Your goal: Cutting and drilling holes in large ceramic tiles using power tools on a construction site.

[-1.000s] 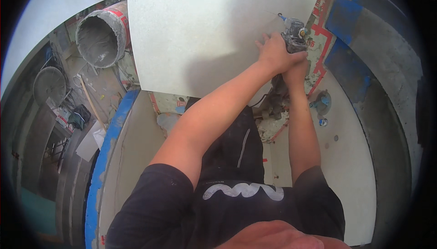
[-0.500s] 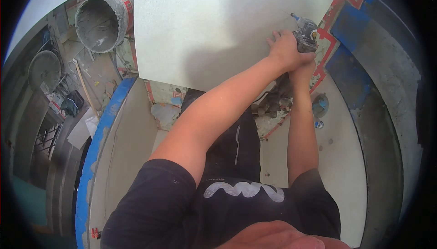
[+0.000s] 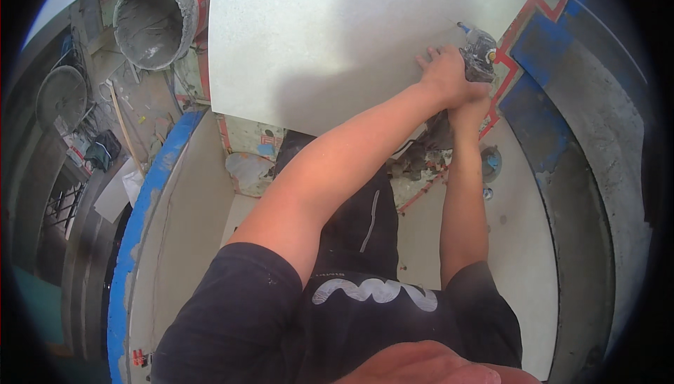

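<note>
A large pale grey tile [image 3: 330, 40] lies flat in front of me. Near its right edge both my hands are wrapped around a small grey power tool [image 3: 479, 60] with a thin bit pointing up and left onto the tile. My left hand [image 3: 444, 75] grips it from the left, fingers on the tile surface. My right hand [image 3: 472, 107] holds it from below, mostly hidden behind the left hand and the tool.
A mortar-caked bucket [image 3: 156, 15] stands at the upper left. A round pan [image 3: 62, 96] and loose debris lie further left. A blue-edged curved ledge [image 3: 137, 222] runs down the left. Red and blue painted concrete [image 3: 533, 82] lies right of the tile.
The view has shifted, so the tile and bucket sit higher and further right in frame. Both hands keep their grip on the tool at the tile's right edge.
</note>
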Action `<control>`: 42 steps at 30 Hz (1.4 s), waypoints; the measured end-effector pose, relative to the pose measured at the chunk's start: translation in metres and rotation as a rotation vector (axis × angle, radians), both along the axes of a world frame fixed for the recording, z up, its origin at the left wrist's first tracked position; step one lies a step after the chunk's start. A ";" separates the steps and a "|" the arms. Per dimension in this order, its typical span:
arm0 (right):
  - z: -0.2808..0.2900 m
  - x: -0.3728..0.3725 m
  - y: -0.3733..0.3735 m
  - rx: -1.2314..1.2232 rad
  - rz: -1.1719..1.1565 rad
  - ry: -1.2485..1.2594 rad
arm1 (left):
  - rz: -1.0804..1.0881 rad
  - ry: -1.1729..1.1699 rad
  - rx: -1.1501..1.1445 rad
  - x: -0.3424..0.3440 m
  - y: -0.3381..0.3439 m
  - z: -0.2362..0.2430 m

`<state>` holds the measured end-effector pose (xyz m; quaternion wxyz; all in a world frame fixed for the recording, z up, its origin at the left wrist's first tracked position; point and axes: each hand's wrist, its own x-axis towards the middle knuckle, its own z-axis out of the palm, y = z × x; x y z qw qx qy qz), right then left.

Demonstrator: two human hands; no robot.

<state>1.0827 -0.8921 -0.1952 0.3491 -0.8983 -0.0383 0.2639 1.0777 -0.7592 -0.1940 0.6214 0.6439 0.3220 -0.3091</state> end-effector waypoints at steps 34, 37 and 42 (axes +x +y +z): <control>0.000 0.001 -0.003 0.053 -0.050 0.037 | -0.022 0.000 0.048 0.001 -0.001 -0.002; -0.001 0.002 -0.004 0.030 -0.028 0.020 | -0.035 -0.009 0.060 0.000 -0.002 -0.003; 0.002 0.004 -0.002 -0.060 0.010 0.022 | -0.032 0.002 0.080 0.000 -0.004 -0.003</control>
